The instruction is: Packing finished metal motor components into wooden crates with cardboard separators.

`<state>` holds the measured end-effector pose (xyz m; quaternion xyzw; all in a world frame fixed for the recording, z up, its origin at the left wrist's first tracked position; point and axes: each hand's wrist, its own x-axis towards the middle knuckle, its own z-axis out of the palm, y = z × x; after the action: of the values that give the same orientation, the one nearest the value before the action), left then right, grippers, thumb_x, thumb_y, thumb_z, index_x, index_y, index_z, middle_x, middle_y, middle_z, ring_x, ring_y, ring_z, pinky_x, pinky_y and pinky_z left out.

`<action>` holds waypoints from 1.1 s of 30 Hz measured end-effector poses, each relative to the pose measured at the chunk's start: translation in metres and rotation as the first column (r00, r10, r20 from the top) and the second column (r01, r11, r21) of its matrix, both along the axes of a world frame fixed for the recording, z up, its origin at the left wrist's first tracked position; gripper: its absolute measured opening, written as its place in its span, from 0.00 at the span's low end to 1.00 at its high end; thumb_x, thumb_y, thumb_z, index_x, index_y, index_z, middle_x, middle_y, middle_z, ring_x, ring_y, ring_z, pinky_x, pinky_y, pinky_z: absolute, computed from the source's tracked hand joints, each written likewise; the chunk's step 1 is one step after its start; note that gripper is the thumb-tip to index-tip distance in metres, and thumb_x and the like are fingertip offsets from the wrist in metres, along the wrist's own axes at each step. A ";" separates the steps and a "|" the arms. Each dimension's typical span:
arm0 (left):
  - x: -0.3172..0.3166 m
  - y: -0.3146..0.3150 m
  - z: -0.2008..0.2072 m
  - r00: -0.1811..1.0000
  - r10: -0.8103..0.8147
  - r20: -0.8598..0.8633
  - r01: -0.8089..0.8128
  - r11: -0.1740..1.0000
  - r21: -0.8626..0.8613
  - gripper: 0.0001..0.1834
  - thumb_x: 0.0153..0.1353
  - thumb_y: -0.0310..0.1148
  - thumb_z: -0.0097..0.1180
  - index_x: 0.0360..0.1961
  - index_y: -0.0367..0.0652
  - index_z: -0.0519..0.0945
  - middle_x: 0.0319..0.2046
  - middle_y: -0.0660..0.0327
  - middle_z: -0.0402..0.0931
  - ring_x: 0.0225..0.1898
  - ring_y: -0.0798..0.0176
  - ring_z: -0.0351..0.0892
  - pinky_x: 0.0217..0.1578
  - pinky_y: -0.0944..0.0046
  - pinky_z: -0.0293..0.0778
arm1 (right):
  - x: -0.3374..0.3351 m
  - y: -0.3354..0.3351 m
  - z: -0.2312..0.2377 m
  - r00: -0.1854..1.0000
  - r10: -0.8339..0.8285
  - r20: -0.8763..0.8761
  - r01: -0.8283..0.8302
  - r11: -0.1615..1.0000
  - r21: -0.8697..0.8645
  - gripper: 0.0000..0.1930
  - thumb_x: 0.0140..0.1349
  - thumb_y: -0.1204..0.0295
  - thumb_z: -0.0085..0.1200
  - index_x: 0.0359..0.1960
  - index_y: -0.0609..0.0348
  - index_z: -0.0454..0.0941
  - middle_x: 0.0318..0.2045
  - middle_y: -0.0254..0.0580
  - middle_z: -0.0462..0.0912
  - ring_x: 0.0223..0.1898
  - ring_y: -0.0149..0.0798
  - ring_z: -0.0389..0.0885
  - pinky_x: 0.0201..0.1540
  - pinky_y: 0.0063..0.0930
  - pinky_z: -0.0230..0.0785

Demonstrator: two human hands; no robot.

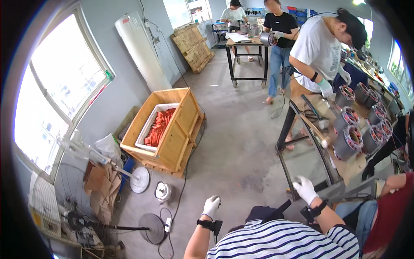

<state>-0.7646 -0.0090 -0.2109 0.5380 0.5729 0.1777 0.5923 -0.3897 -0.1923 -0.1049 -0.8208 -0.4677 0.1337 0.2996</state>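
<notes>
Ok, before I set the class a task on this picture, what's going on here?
The wearer's gloved hands hold nothing that can be seen: the left hand is out over the floor, the right hand near the workbench frame. A co-worker in a white T-shirt leans over that bench, near dark cylinders with coloured wire. Farther back, a person in a black top holds a similar cylinder. To the left, a wooden crate holds a white tub of red material.
</notes>
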 end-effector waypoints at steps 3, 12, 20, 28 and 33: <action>0.009 0.062 0.009 0.997 0.061 0.056 -0.058 0.997 -0.054 0.16 0.57 0.34 0.49 0.43 0.35 0.78 0.30 0.62 0.77 0.28 0.70 0.75 0.28 0.71 0.70 | 0.035 0.121 0.016 0.998 0.058 0.010 -0.059 0.994 0.088 0.20 0.54 0.61 0.54 0.43 0.62 0.74 0.35 0.56 0.79 0.41 0.54 0.77 0.45 0.42 0.68; 0.129 0.348 0.049 0.962 -0.138 0.235 0.088 0.973 0.211 0.14 0.57 0.34 0.49 0.39 0.34 0.78 0.24 0.62 0.76 0.25 0.71 0.73 0.27 0.71 0.68 | 0.129 0.433 0.075 0.886 -0.076 -0.458 0.271 0.886 0.377 0.24 0.55 0.63 0.57 0.47 0.70 0.71 0.40 0.47 0.79 0.41 0.35 0.78 0.44 0.25 0.68; 0.317 0.588 0.150 0.848 -0.530 0.017 0.430 0.705 0.564 0.18 0.56 0.37 0.50 0.42 0.34 0.77 0.38 0.47 0.78 0.43 0.50 0.77 0.45 0.61 0.70 | 0.210 0.599 0.065 0.862 -0.331 -0.385 0.477 0.787 0.391 0.36 0.51 0.52 0.58 0.51 0.75 0.67 0.47 0.61 0.75 0.50 0.49 0.74 0.52 0.32 0.64; 0.437 0.693 0.162 0.828 -0.491 0.272 0.277 0.779 0.563 0.23 0.63 0.44 0.48 0.45 0.31 0.75 0.37 0.59 0.78 0.41 0.68 0.73 0.43 0.65 0.69 | 0.215 0.683 0.064 0.745 -0.147 -0.651 0.495 0.776 0.392 0.23 0.53 0.57 0.57 0.41 0.66 0.75 0.32 0.42 0.78 0.34 0.34 0.75 0.37 0.28 0.67; 0.407 0.659 0.163 0.570 -0.711 0.412 0.636 0.699 0.327 0.17 0.66 0.42 0.44 0.35 0.36 0.74 0.29 0.65 0.71 0.30 0.72 0.68 0.32 0.70 0.65 | 0.171 0.639 0.065 0.594 -0.125 -0.795 0.484 0.845 0.228 0.13 0.53 0.63 0.58 0.31 0.61 0.78 0.24 0.27 0.74 0.28 0.22 0.69 0.33 0.21 0.63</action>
<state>-0.3573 0.6497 -0.0479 0.6889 0.1318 0.1137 0.7037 -0.2183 0.4468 -0.0401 -0.6729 -0.1653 0.3027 0.6544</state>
